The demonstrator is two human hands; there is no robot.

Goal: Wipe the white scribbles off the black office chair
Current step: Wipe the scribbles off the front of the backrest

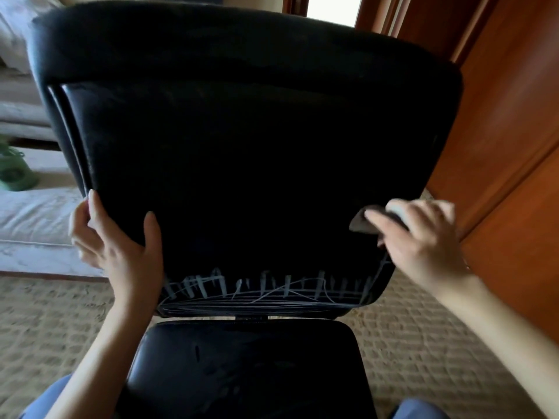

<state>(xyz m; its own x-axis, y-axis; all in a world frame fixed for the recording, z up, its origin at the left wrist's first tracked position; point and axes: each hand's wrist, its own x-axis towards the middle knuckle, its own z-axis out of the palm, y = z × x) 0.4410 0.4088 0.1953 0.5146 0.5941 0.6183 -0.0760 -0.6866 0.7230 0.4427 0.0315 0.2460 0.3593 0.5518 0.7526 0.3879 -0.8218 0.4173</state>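
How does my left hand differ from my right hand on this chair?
The left hand grips the left edge of the backrest and holds nothing else; the right hand holds a grey cloth at its right side. The left hand looks sharp; the right hand is blurred. Both are above the white scribbles.

Smooth black leather-like chair, dull and fuzzy along top edge, faintly glossy on seat. Chalky matt white scribbles. Soft grey cloth. Rough looped beige carpet. Polished reddish wood panelling.
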